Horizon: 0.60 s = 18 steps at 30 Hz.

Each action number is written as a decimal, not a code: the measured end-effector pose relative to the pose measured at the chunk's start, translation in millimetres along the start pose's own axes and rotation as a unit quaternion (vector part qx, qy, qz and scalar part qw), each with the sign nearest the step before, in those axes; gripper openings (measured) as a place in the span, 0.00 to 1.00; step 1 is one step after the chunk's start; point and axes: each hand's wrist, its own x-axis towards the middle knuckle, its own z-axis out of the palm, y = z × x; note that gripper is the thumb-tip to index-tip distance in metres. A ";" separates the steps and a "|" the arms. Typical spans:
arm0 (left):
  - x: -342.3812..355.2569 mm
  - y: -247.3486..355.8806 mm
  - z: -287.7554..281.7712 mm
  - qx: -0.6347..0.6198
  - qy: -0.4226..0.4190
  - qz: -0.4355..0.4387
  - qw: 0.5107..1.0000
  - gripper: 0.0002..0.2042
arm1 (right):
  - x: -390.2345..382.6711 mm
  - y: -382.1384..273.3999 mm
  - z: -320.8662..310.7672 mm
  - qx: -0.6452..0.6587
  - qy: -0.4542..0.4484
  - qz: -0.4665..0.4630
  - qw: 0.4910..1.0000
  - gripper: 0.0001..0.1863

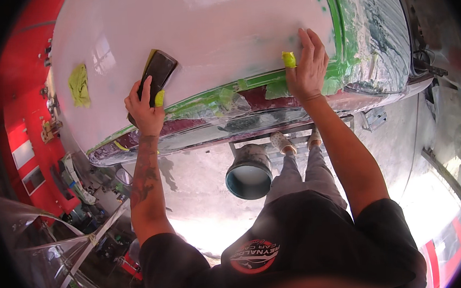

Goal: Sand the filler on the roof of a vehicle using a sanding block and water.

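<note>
Sanding block (155,75): dark, flat, pressed on white primed panel (207,33), near lower masked edge. Block is gripped by left hand (143,104); fingers (145,91) are wrapped over its near end, thumb side taped yellow. Right hand (306,64) is laid flat on panel, fingers spread, nothing grasped, one fingertip taped yellow.

Risks, as judged: green masking tape (222,95) may be torn if block is run over edge; primer may be cut through by tilted block; footing on step platform (294,139) may be lost by far reach; bucket (249,172) is standing near feet, may be kicked.
</note>
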 end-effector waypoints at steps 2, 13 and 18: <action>17.2 28.2 7.9 0.016 0.015 -0.002 1.000 0.29 | 0.3 -1.9 -0.5 0.006 -0.003 -0.005 1.000 0.33; 72.3 120.1 46.1 -0.044 -0.015 0.196 0.979 0.33 | -0.8 14.0 6.6 0.014 0.056 0.001 0.998 0.32; 0.0 -37.8 -6.7 0.017 0.026 -0.006 0.999 0.25 | 1.2 -0.2 4.8 -0.041 0.003 0.002 0.999 0.34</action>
